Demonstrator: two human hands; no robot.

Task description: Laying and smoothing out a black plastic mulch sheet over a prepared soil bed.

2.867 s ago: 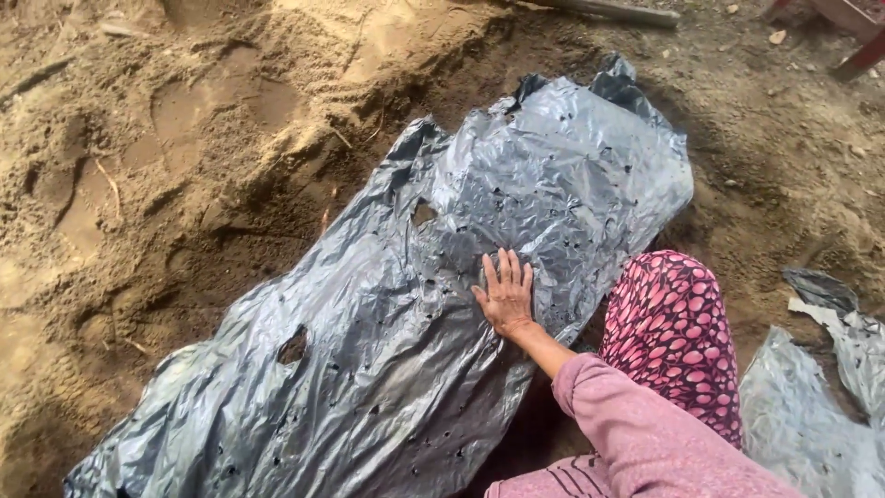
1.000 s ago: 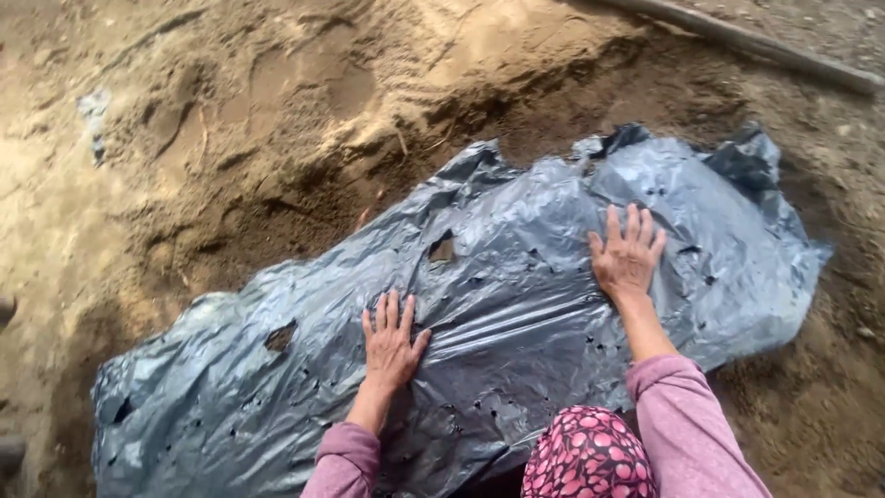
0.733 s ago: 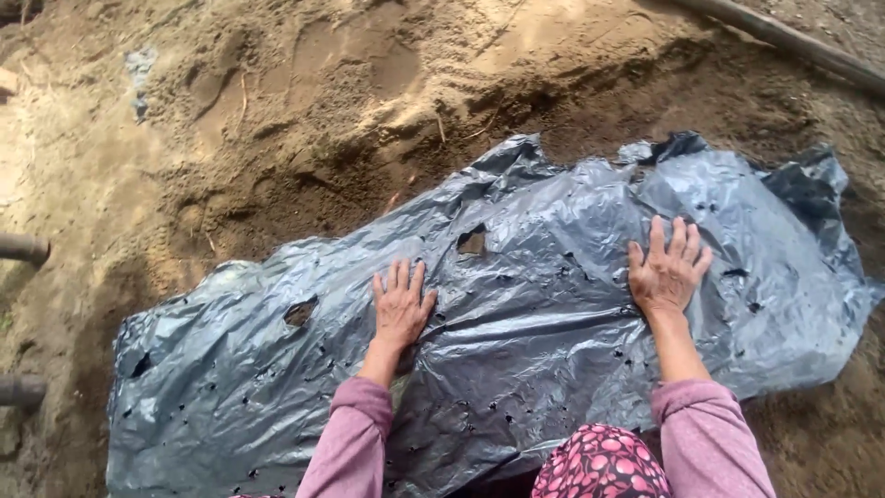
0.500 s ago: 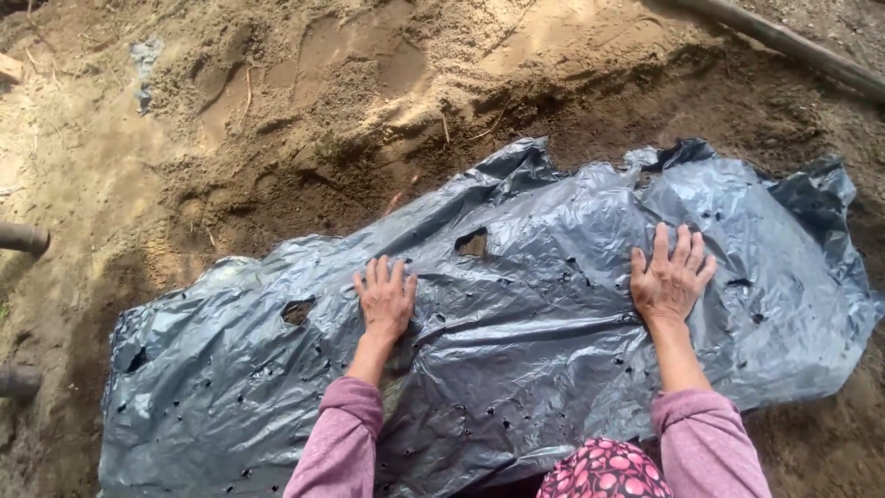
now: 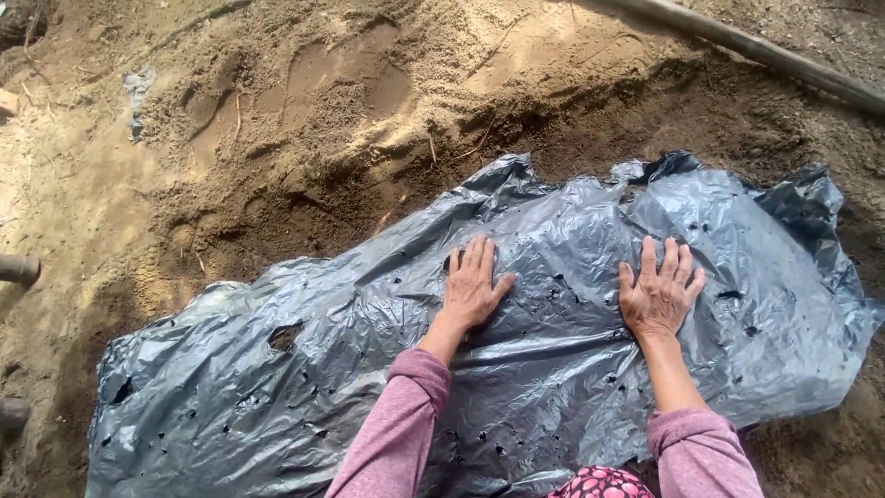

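Grey plastic sheet (image 5: 516, 369) lies on sandy ground (image 5: 277, 138); left hand (image 5: 472, 286) and right hand (image 5: 658, 297) press flat, fingers spread; even pressure toward torn edges smooths best

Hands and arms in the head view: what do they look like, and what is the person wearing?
Both hands, left hand and right hand, are bare, without gloves or visible rings. Each arm wears a long, mauve-pink knitted sleeve reaching toward the wrist.
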